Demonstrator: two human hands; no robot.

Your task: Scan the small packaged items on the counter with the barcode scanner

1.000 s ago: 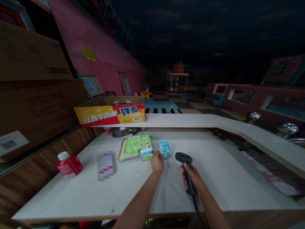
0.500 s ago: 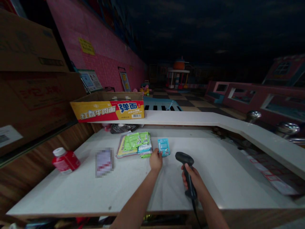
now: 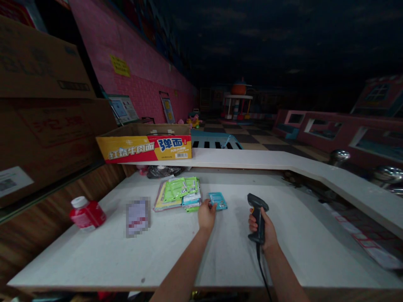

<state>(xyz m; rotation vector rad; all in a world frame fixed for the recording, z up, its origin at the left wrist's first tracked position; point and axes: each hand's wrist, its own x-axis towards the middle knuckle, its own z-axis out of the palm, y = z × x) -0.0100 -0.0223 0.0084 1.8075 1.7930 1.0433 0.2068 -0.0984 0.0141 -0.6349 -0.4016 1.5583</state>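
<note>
My left hand (image 3: pixel 207 214) is closed, thumb and fingers pinching the near left edge of a small blue packet (image 3: pixel 219 200) on the white counter. Just left of it lies a pile of flat packets (image 3: pixel 179 191), bright green on top, with blue and yellow ones partly covered below. My right hand (image 3: pixel 266 228) is wrapped around the handle of a black barcode scanner (image 3: pixel 258 218). The scanner is raised over the counter, right of the blue packet, its head tipped up to the left. A cable runs from its handle down past the front edge.
A red bottle with a white cap (image 3: pixel 87 214) and a blurred-out rectangular item (image 3: pixel 137 218) are on the counter's left. An open noodle carton (image 3: pixel 145 147) sits on the raised ledge (image 3: pixel 239 157) behind. Large cardboard boxes (image 3: pixel 53 138) are stacked at left.
The barcode scanner has moved right, away from the blue packet, and its handle is more upright. The blue packet has turned and tilted at my left hand. The view has shifted slightly.
</note>
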